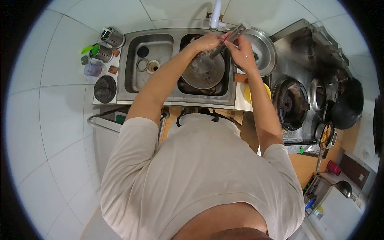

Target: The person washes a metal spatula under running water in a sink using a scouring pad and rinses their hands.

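Observation:
A round pan (202,76) with water in it sits in the right sink basin, and its thick grey handle (240,30) slants up to the right. My left hand (209,42) is beside the handle, its fingers closed at a small pinkish spot. From the right, my right hand (242,54) meets it there with bent, closed fingers, close against the handle. What the fingertips pinch is too small to make out. The white faucet (215,16) is just above both hands, and water splashes in the pan.
A metal bowl (267,52) with something green stands right of the sink, near a yellow bowl (248,95). Farther right are a stove burner (289,104) and a dark wok (347,105). Utensil holders (105,53) and a clear cup (93,69) stand at the left.

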Available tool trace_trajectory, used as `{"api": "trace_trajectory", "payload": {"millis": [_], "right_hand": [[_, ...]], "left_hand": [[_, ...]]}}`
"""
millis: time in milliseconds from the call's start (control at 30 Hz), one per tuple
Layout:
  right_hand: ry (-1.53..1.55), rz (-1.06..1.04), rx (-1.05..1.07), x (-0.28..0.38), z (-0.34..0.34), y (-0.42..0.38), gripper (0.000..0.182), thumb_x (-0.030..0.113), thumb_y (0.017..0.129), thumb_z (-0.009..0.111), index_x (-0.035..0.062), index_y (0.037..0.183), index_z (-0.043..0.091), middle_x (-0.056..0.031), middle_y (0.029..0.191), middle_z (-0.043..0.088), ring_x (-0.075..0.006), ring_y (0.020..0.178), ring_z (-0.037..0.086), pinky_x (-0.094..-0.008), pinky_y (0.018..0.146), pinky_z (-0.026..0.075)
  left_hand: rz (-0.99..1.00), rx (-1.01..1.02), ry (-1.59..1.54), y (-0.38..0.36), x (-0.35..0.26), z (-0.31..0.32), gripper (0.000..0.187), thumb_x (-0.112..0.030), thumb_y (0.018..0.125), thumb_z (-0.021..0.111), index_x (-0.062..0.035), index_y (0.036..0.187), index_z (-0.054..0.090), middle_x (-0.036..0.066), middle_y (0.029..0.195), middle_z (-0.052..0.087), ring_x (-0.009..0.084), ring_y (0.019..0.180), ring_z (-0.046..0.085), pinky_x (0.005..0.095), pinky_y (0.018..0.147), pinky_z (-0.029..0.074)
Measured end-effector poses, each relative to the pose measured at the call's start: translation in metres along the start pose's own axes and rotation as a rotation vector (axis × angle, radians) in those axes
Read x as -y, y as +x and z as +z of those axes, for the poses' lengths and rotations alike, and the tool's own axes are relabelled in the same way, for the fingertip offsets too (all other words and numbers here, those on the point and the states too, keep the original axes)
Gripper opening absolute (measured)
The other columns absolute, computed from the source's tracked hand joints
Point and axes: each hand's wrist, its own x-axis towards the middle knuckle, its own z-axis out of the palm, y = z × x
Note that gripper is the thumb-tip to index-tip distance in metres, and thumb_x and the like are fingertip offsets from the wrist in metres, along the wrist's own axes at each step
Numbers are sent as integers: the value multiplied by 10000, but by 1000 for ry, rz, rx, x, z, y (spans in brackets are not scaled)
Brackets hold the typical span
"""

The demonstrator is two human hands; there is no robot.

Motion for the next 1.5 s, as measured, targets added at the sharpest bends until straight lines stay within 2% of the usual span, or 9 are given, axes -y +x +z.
{"api": "trace_trajectory", "payload": {"millis": [133, 167, 300, 433, 533, 733, 933, 1333, 1500], "right_hand": [[169, 90, 178, 2, -5, 2, 152, -86, 785, 518, -7, 909, 555, -90, 962, 641, -198, 1018, 616, -319, 926, 460], [233, 85, 182, 5, -7, 3, 168, -110, 758, 503, 4, 877, 537, -83, 937, 622, -211, 1017, 609, -334, 939, 454], [459, 43, 194, 7, -19, 6, 237, -183, 670, 473, 21, 786, 501, -72, 855, 584, -240, 987, 614, -357, 923, 459], [591, 4, 220, 16, -25, 6, 308, -216, 606, 439, 26, 784, 507, -74, 824, 568, -262, 984, 622, -364, 923, 462], [500, -72, 312, 17, -32, 7, 295, -213, 672, 466, 30, 829, 524, -75, 880, 595, -245, 1011, 623, -353, 926, 466], [426, 150, 61, 35, -32, -7, 181, -99, 845, 558, 39, 961, 549, -75, 1023, 639, -169, 1062, 611, -296, 899, 473], [400, 53, 49, 37, -31, -2, 205, -81, 859, 564, 40, 1024, 544, -75, 1050, 648, -171, 1061, 610, -286, 896, 478], [618, 149, -106, 10, -38, 10, 251, -20, 892, 562, 40, 1134, 532, -92, 1095, 655, -193, 1044, 624, -318, 881, 511], [788, 339, -28, -26, 4, 9, 182, 36, 927, 569, 39, 1109, 557, -97, 1110, 645, -180, 1031, 623, -314, 871, 541]], "left_hand": [[201, 22, -55, -30, 12, 2, 370, -231, 845, 435, -22, 1070, 641, 195, 1050, 649, 318, 978, 611, 355, 885, 453], [81, -11, -319, -24, 40, 25, 369, -117, 804, 450, -22, 1119, 618, 189, 1073, 641, 307, 1025, 598, 349, 897, 449], [73, -55, -186, -60, 68, 47, 517, 60, 752, 503, -61, 1253, 552, 195, 1123, 624, 330, 1090, 582, 396, 929, 443], [4, -67, -67, -68, 82, 60, 355, -66, 856, 580, -42, 1210, 556, 201, 1132, 618, 384, 1060, 577, 441, 882, 458], [-45, -23, -20, -65, 87, 62, 331, -121, 884, 604, -12, 1191, 542, 217, 1101, 617, 424, 998, 581, 467, 827, 469], [-79, -166, 159, -70, 64, 54, 261, -168, 888, 607, 8, 1079, 580, 218, 958, 638, 419, 933, 595, 480, 783, 475], [-87, -220, 136, -55, 65, 56, 269, -212, 885, 614, 5, 1042, 589, 212, 987, 627, 418, 948, 587, 486, 799, 471], [-151, -160, 281, -87, 59, 24, 214, -212, 884, 599, -29, 992, 578, 196, 975, 627, 377, 941, 611, 486, 791, 486], [-229, -126, 428, -115, 83, 1, 187, -194, 872, 592, -38, 975, 586, 175, 964, 625, 384, 913, 617, 489, 755, 495]]}}
